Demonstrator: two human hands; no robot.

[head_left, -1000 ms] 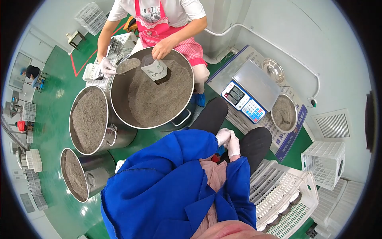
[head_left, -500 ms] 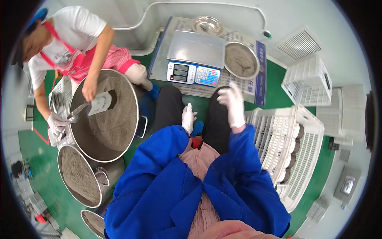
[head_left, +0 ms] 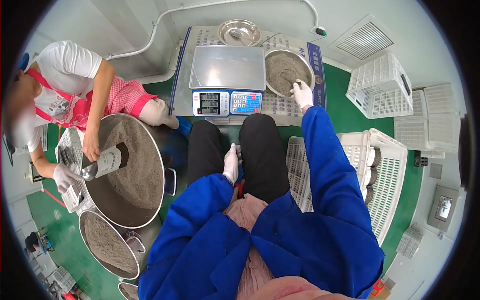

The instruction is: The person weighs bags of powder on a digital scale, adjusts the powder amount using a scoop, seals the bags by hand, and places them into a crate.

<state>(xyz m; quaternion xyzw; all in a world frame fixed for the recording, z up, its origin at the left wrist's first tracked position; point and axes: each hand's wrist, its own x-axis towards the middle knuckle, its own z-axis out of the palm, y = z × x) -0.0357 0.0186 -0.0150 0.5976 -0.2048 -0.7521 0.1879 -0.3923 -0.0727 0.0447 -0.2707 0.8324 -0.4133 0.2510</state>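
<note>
The big pot [head_left: 131,172] of grey powder sits at nine o'clock, where a co-worker [head_left: 65,85] spoons powder into a pouch [head_left: 109,161]; a second pot [head_left: 107,244] stands below it at seven. The scale [head_left: 227,75] lies at twelve, its platform bare. Just right of it, at one o'clock, sits the bowl [head_left: 286,70] of powder. The right hand [head_left: 302,93], gloved, rests on the bowl's near rim, fingers closed around the handle of a scoop [head_left: 289,81] standing in the powder, so scooping looks to be the step in hand; lifting powder out calls for a level wrist. The left hand [head_left: 231,164] lies slack and empty between the knees. A white crate [head_left: 385,175] crowds the right elbow at three.
</note>
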